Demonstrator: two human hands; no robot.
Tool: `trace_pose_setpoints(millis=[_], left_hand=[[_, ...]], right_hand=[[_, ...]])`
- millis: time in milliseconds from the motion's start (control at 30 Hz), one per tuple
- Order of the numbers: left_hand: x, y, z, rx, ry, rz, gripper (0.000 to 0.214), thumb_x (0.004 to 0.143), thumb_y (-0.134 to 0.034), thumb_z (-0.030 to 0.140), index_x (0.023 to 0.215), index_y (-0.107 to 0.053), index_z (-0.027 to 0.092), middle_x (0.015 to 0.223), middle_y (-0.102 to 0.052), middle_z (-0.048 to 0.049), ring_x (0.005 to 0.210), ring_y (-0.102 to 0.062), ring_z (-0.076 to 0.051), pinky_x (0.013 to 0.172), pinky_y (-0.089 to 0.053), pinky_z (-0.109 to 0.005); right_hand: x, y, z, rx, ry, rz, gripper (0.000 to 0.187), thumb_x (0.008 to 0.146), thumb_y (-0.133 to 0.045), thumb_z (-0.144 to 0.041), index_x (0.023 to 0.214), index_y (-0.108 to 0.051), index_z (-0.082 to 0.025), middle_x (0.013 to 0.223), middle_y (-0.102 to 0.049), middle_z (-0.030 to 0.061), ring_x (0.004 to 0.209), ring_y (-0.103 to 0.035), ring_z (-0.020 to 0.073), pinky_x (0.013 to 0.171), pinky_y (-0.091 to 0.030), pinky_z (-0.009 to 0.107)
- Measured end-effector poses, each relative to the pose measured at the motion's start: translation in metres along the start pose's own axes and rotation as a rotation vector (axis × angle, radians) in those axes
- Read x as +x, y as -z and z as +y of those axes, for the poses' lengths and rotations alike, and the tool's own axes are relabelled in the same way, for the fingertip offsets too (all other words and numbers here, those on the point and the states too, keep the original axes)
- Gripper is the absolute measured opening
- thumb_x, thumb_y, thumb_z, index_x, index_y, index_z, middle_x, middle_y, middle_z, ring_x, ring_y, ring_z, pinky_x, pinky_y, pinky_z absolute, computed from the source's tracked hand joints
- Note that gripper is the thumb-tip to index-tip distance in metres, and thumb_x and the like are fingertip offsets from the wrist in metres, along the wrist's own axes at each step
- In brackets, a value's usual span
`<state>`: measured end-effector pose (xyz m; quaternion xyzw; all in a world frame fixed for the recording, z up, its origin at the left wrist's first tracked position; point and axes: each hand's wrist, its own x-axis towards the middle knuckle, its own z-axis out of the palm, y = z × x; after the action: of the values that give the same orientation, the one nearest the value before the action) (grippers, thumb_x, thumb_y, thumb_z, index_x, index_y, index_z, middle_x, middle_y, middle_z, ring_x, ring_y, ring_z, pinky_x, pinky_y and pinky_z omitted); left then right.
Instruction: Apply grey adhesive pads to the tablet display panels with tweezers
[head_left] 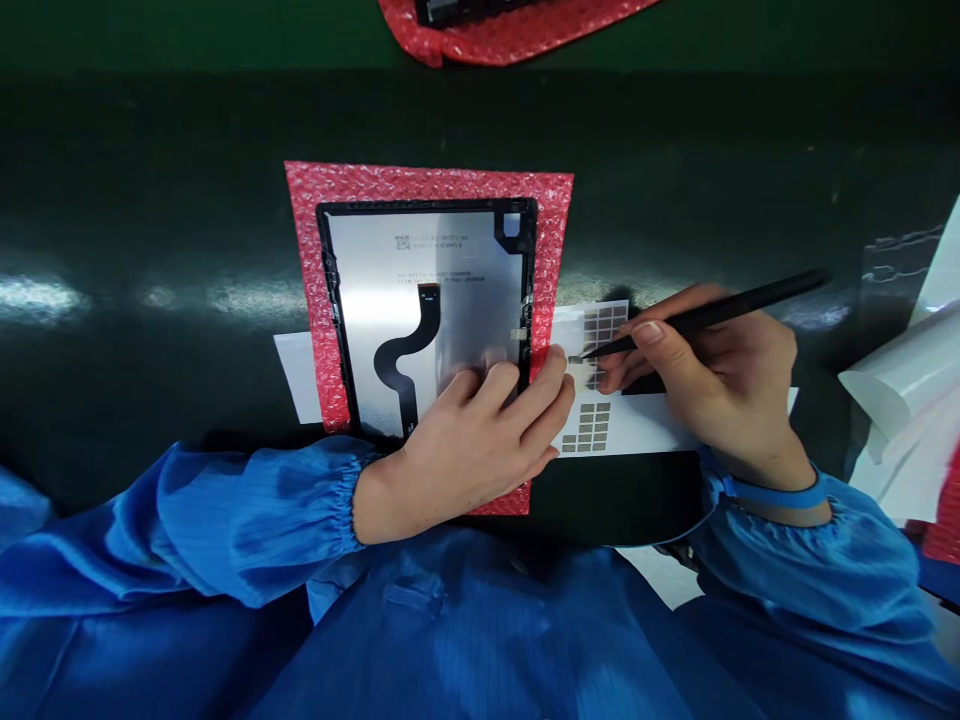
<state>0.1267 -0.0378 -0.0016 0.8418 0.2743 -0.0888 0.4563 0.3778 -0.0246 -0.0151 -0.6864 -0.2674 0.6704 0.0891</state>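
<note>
A silver display panel (pixel 427 300) with a black frame and a black flex cable (pixel 405 350) lies on a red bubble-wrap sheet (pixel 352 185). My left hand (pixel 480 440) rests on the panel's lower right corner, fingers curled and pressing down, the forefinger reaching onto a white sticker sheet (pixel 637 420) with several small grey squares. My right hand (pixel 720 380) is closed around black tweezers (pixel 712 312), whose tip touches a small grey sticker (pixel 576 358) beside my left forefinger.
The dark green work surface (pixel 150 200) stretches left and back. Another red bubble-wrap sheet (pixel 510 30) with a dark part lies at the far edge. White plastic pieces (pixel 907 380) sit at the right. Blue sleeves fill the near foreground.
</note>
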Motion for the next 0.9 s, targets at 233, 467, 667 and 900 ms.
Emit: trace_pose_setpoints(millis=[233,467,667,900], left_hand=[[-0.002,0.009,-0.005,-0.131,-0.028,-0.027,0.066,0.118,-0.048,0.055,0.160,-0.062,0.007,0.170,-0.056,-0.0214,0.123,-0.066,-0.037,0.091,-0.060,-0.047],[-0.034,0.034,-0.022,-0.114,0.030,-0.042,0.050,0.113,-0.062,0.043,0.143,-0.072,0.004,0.097,-0.079,-0.0145,0.084,-0.076,-0.029,0.077,-0.056,-0.039],[-0.053,0.016,-0.047,0.010,0.085,-0.113,0.062,0.108,-0.062,0.022,0.164,-0.057,-0.001,0.084,-0.083,-0.0103,0.070,-0.077,-0.025,0.115,-0.053,-0.052],[-0.059,-0.002,-0.053,-0.029,0.077,-0.018,0.055,0.106,-0.060,0.014,0.159,-0.062,0.000,0.073,-0.080,-0.0041,0.061,-0.074,-0.022,0.129,-0.044,-0.055]], right_hand=[[0.005,-0.005,-0.014,0.124,-0.019,0.118,0.021,0.098,-0.089,-0.041,0.093,-0.079,-0.023,0.073,-0.084,0.0018,0.049,-0.077,0.0206,0.049,-0.067,0.031],[0.025,-0.065,-0.045,0.146,0.020,0.116,0.012,0.103,-0.084,-0.033,0.093,-0.080,-0.027,0.075,-0.084,0.0016,0.054,-0.080,0.0212,0.051,-0.069,0.031],[0.045,-0.132,-0.055,0.079,0.037,0.055,0.023,0.101,-0.085,-0.048,0.091,-0.079,-0.028,0.074,-0.083,-0.0008,0.056,-0.081,0.0201,0.050,-0.068,0.029],[0.053,-0.160,-0.044,0.005,0.049,0.039,0.020,0.103,-0.084,-0.045,0.093,-0.079,-0.028,0.074,-0.082,-0.0006,0.059,-0.080,0.0179,0.054,-0.070,0.029]])
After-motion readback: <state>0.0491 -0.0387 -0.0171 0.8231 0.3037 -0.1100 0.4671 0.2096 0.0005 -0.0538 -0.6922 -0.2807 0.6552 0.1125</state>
